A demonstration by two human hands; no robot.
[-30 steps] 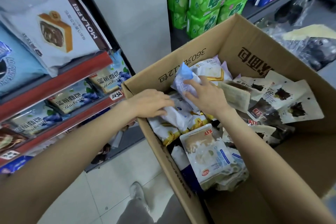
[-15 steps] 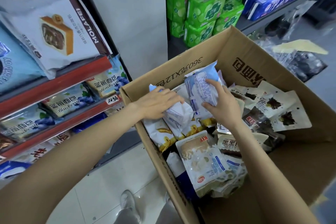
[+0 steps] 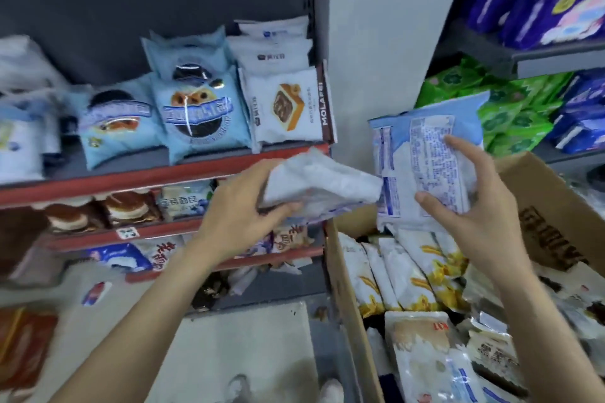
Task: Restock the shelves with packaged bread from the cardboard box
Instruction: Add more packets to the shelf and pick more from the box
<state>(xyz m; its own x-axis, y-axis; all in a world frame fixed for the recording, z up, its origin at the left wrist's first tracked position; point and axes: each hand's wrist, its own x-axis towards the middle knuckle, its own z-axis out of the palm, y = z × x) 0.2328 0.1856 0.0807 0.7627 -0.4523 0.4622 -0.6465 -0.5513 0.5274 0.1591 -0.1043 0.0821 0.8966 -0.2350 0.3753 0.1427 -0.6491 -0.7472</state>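
While the cardboard box (image 3: 553, 206) sat lower right, both packets had risen out of it: the left hand (image 3: 240, 209) gripped a white bread pack (image 3: 322, 186) near the red shelf (image 3: 157, 173), the right hand (image 3: 471, 209) pinched a blue pack (image 3: 425, 154), ready for shelving.

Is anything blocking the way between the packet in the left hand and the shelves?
Nothing visible does. The left hand holds a white packet in open air just before the red shelf edge; the shelf itself already carries bread packs.

Left hand (image 3: 242, 206), right hand (image 3: 471, 206) gripping.
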